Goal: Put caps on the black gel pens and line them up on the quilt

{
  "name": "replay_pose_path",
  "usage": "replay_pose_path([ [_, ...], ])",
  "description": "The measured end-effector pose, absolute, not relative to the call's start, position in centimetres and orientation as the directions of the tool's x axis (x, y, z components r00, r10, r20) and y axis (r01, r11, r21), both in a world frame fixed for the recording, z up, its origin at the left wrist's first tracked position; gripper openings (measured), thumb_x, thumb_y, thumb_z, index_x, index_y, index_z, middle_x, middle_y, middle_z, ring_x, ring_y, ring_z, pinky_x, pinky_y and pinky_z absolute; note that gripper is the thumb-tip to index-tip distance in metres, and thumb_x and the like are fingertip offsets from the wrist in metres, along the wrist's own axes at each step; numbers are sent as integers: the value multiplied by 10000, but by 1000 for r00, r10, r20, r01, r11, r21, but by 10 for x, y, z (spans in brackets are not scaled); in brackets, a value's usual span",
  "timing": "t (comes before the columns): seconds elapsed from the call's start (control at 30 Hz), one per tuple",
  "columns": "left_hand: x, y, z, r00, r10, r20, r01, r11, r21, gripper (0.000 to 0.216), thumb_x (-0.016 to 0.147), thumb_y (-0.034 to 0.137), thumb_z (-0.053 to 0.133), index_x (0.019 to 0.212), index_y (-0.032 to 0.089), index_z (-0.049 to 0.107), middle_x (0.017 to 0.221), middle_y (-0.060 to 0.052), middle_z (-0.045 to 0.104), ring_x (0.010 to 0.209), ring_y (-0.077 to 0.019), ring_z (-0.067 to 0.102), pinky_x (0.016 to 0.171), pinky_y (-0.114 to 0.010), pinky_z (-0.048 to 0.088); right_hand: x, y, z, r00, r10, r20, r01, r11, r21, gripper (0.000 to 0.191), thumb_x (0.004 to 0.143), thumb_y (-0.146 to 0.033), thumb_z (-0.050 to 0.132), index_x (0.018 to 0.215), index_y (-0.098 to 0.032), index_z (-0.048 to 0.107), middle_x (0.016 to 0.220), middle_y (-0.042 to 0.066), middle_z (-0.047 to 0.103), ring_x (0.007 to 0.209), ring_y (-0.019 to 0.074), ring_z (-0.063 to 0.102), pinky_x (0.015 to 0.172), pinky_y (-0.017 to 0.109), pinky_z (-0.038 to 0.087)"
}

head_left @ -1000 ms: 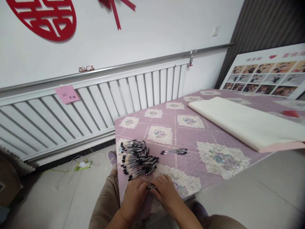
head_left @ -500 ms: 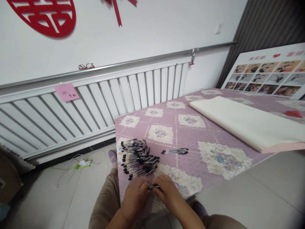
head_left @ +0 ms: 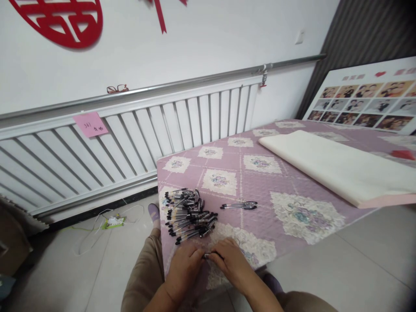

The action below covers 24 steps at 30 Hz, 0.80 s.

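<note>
My left hand (head_left: 186,262) and my right hand (head_left: 229,258) meet over the table's near edge, fingers closed on one pen (head_left: 206,256). Only a short dark piece of this pen shows between the fingertips; the rest is hidden. Just beyond my left hand lies a heap of black-capped pens (head_left: 188,214) with clear barrels, most pointing left. To the right of the heap, a few similar pens (head_left: 238,206) lie side by side, apart from it.
A purple floral cloth (head_left: 224,162) covers the table. On its right side rests a folded cream sheet (head_left: 325,164). Behind stands a white radiator (head_left: 195,121) with a pink note (head_left: 91,125). A photo board (head_left: 367,99) leans at the far right. Cables and a power strip (head_left: 114,222) lie on the floor.
My right hand's fingers have shifted slightly over the pen, so less of it shows between the hands. The heap and the separate pens stay where they were.
</note>
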State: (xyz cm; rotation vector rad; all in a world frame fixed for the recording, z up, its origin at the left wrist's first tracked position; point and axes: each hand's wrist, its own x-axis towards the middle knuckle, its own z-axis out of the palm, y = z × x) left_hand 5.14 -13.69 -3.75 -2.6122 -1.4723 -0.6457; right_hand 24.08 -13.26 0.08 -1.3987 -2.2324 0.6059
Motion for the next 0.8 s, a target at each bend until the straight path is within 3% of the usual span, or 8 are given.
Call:
replay_pose_path([
  [0.2, 53, -137, -35, 475, 814, 334, 827, -543, 147, 78, 834, 216, 549, 862, 228, 620, 816, -14, 629, 775, -190, 565, 679, -293, 436, 242, -134, 0, -374, 921, 110, 679, 353, -644, 45, 831, -221, 572, 841, -213, 615, 868, 7, 658, 875, 194, 558, 840, 344, 359],
  [0.53, 54, -135, -33, 487, 825, 287, 826, -541, 156, 65, 842, 223, 553, 843, 217, 618, 827, -14, 641, 772, -197, 576, 676, -294, 441, 240, -137, -7, -330, 933, 141, 603, 324, -729, 62, 785, -153, 562, 815, -205, 575, 885, 24, 622, 873, 192, 536, 772, 300, 378],
  [0.63, 53, -136, -32, 482, 817, 318, 822, -547, 160, 79, 843, 218, 543, 819, 217, 618, 805, -13, 638, 757, -192, 575, 664, -286, 437, 241, -138, -8, -301, 946, 120, 610, 288, -739, 157, 754, -215, 621, 908, -207, 595, 924, 32, 634, 894, 204, 539, 781, 303, 380],
  [0.73, 52, -136, -32, 482, 803, 350, 819, -555, 147, 107, 851, 208, 523, 864, 226, 627, 783, -10, 635, 728, -184, 573, 638, -274, 428, 241, -136, -6, -327, 940, 100, 618, 293, -730, 219, 810, -315, 587, 1007, -223, 610, 947, 36, 661, 904, 210, 552, 810, 318, 372],
  [0.8, 51, -136, -34, 484, 798, 359, 818, -558, 139, 118, 850, 205, 526, 902, 233, 628, 789, -11, 637, 734, -184, 575, 645, -275, 428, 241, -134, -2, -382, 921, 74, 645, 323, -693, 194, 890, -327, 473, 887, -228, 640, 836, 16, 677, 809, 184, 569, 826, 326, 357],
])
